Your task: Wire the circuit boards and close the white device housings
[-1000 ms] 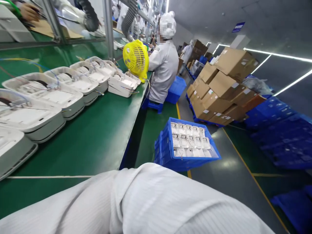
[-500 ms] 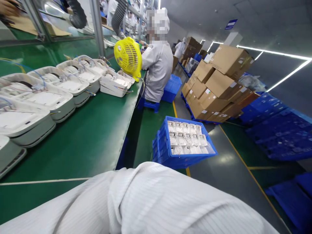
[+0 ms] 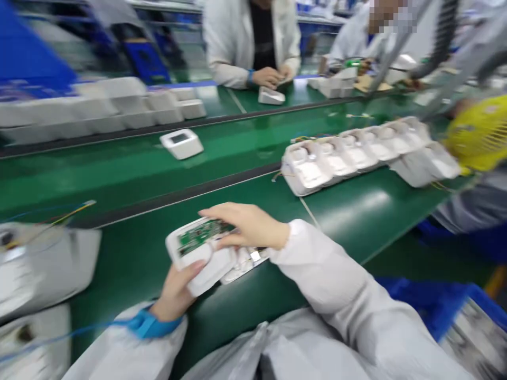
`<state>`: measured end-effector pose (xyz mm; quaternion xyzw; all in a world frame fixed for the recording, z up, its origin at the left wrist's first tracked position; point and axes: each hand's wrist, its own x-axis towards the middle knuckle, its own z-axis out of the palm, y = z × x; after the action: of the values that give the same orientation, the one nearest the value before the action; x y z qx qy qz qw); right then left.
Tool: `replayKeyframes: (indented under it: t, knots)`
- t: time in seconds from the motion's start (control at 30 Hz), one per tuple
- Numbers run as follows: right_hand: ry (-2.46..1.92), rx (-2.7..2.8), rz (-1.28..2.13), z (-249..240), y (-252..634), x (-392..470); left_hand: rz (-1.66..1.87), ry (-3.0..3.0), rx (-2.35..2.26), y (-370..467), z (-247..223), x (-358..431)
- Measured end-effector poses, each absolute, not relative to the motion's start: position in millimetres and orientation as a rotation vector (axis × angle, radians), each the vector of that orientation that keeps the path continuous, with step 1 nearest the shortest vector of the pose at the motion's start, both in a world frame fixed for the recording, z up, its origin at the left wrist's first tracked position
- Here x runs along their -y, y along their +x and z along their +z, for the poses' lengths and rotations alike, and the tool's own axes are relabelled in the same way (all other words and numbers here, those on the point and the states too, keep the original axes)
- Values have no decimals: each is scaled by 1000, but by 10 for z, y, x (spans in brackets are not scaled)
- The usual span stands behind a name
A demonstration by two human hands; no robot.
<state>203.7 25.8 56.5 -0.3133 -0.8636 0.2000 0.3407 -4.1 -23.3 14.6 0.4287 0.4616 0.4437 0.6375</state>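
Note:
My left hand (image 3: 180, 287) grips the lower left of a white plastic housing (image 3: 212, 266), its thumb lying on the front face. A green circuit board (image 3: 202, 235) sits in the upper part of that housing. My right hand (image 3: 249, 226) is closed on the upper right side, fingers over the far edge and thumb near the board. Partly behind the housing, a second white part (image 3: 245, 269) with small components shows; whether it is joined to the first cannot be made out. A blue wrist strap (image 3: 152, 323) with a cord is on my left wrist.
White housings with wires stand in a row (image 3: 340, 158) at right and others (image 3: 43, 264) at left. One white unit (image 3: 182, 144) lies on the green strip beyond. Co-workers' hands (image 3: 269, 77) work across the bench. A yellow fan (image 3: 481, 134) and blue crate (image 3: 431, 301) are right.
My view has swung left from the aisle and stacked cartons to the bench. Both hands and the housing now show, where earlier only a white sleeve was visible.

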Motion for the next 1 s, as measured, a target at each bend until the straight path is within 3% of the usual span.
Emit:
replayKeyframes:
  t: [0.6,0.87,1.0]
  knots:
    - [-831,2174,-53,474,1962,-83,1010,820,-628,19,112,297]
    - [-847,2164,-78,461,1962,-59,984,824,-603,20,152,278]
    - [-928,2189,76,471,1977,-63,936,823,-597,22,163,265]
